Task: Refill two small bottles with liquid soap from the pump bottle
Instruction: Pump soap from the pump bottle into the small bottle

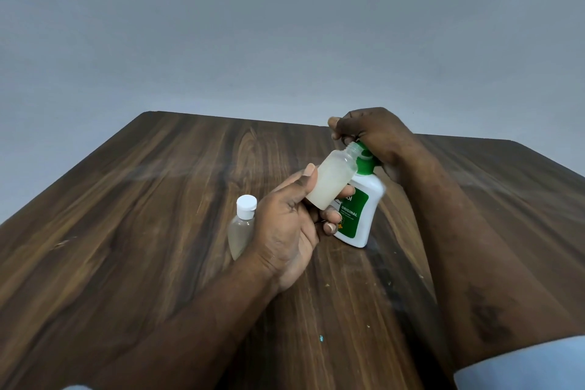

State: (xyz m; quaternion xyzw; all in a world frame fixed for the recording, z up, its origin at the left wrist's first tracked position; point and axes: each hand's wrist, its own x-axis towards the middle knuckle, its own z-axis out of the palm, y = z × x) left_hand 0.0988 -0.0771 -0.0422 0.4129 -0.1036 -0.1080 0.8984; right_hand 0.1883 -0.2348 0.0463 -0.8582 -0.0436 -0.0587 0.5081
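Observation:
My left hand [291,225] grips a small translucent bottle [332,179], uncapped and tilted, with its open neck up against the green pump nozzle. The bottle looks mostly full of pale liquid. The white pump bottle [361,215] with a green label stands on the wooden table [142,231], slightly tilted. My right hand [370,136] sits on top of its green pump head, fingers curled over it. A second small bottle [240,228] with a white flip cap stands on the table just left of my left hand, partly hidden by it.
The table's far edge runs close behind the bottles, with a plain grey wall beyond. A few small crumbs and a tiny blue speck [321,338] lie on the near part of the table.

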